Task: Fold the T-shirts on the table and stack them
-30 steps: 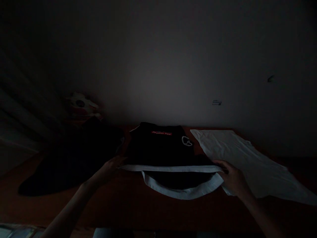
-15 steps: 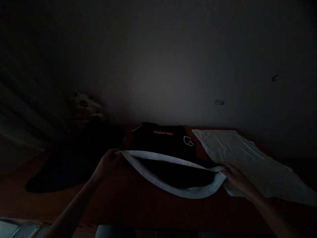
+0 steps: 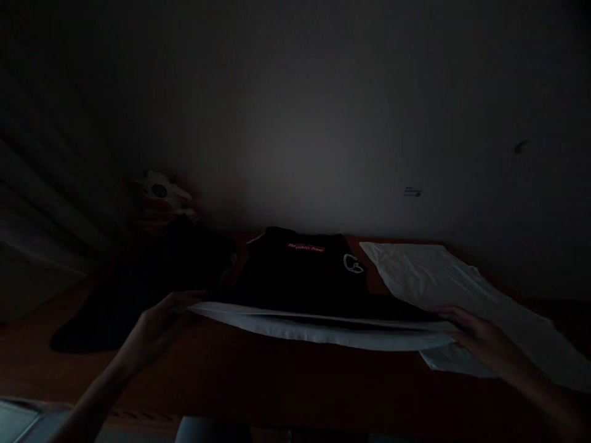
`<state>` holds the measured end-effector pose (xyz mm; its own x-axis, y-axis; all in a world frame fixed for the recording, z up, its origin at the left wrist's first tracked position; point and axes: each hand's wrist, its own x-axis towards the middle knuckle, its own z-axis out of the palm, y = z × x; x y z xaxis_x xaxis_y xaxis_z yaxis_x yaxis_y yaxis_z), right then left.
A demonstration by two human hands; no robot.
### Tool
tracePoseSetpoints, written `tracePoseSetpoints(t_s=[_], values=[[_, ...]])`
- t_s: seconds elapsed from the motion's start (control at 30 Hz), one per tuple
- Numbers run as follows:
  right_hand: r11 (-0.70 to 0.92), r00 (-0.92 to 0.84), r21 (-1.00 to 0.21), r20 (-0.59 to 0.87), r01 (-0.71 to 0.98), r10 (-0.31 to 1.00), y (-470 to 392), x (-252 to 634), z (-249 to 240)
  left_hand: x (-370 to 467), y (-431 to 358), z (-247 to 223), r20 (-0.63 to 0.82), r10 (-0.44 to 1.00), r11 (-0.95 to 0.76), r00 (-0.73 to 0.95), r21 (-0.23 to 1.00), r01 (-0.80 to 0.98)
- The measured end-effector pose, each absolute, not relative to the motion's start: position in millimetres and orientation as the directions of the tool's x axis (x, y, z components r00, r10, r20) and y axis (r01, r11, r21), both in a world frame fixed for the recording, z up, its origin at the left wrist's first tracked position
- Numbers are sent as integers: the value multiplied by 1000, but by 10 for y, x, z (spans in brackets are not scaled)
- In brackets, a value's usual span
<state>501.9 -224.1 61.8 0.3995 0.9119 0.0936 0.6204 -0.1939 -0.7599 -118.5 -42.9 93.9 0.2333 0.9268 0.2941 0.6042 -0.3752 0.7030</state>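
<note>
A black shirt (image 3: 300, 271) with a red "Remain free" label and a white outline print lies on the brown table, its white hem (image 3: 323, 333) towards me. My left hand (image 3: 161, 317) pinches the hem's left corner. The right corner is gripped by my right hand (image 3: 468, 329), which is over the edge of a white garment (image 3: 443, 277). Between the hands the hem is stretched wide, with only a narrow dark gap between its two layers.
Dark cloth (image 3: 138, 289) is spread at the left of the table (image 3: 258, 381). Behind it sits a white and red object (image 3: 161, 192). A wall stands at the back and a curtain (image 3: 41, 184) hangs at the left.
My hands have moved farther apart and slightly nearer to me, still holding the hem. The hem is pulled straighter, and its wide opening has narrowed.
</note>
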Motion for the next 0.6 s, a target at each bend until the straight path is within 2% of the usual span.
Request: tracePoseSetpoints(t_s=[0.13, 0.27, 0.43, 0.6], values=[[-169, 317, -732, 68, 660, 946, -2413, 4923, 456, -1247, -612, 840, 238, 946, -319, 218, 578, 751], [-161, 269, -718, 38, 677, 962, -2493, 4730, 238, -1183, -703, 533, 239, 926, -374, 292, 472, 799], [-194, 293, -742, 3, 641, 956, -2541, 4669, 208, -1145, -840, 436, 27, 923, -330, 384, 569, 753], [-226, 369, -776, 9, 588, 929, -2569, 4779, 88, -1157, -929, 540, -25, 907, -314, 420, 626, 714]])
